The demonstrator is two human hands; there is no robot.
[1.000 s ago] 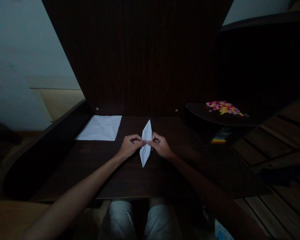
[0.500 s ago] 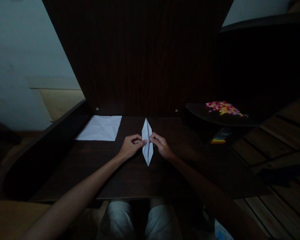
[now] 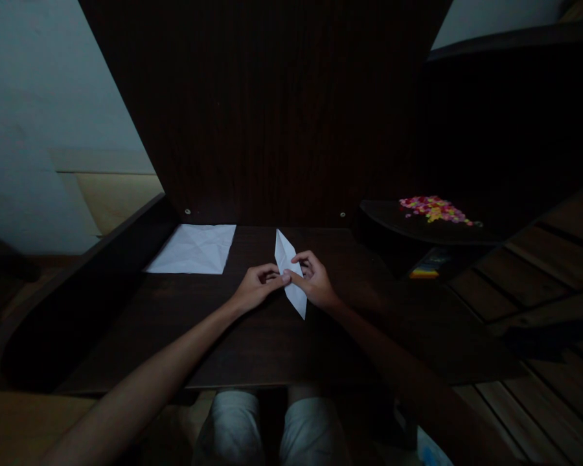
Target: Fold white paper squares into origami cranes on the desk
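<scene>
A narrow piece of folded white paper (image 3: 296,298), pointed at both ends, is held between my hands over the dark desk (image 3: 214,349). It slants from upper left to lower right. My left hand (image 3: 258,285) pinches its left edge near the middle with thumb and fingers. From the right, my right hand (image 3: 317,281) grips the same paper, its thumb across the front and its fingertips on the upper right edge. Both thumbs meet near the paper's middle. Parts of the fingers behind it are hidden.
Flat white creased sheets or a sheet of paper (image 3: 194,249) lies at the desk's back left. Small pink, red and yellow pieces (image 3: 437,209) are heaped on a curved shelf (image 3: 383,217) to the right. A raised side panel (image 3: 92,285) borders the left.
The folded paper has turned from upright to slanted, and its open centre slit no longer faces me. My right thumb has moved across its front.
</scene>
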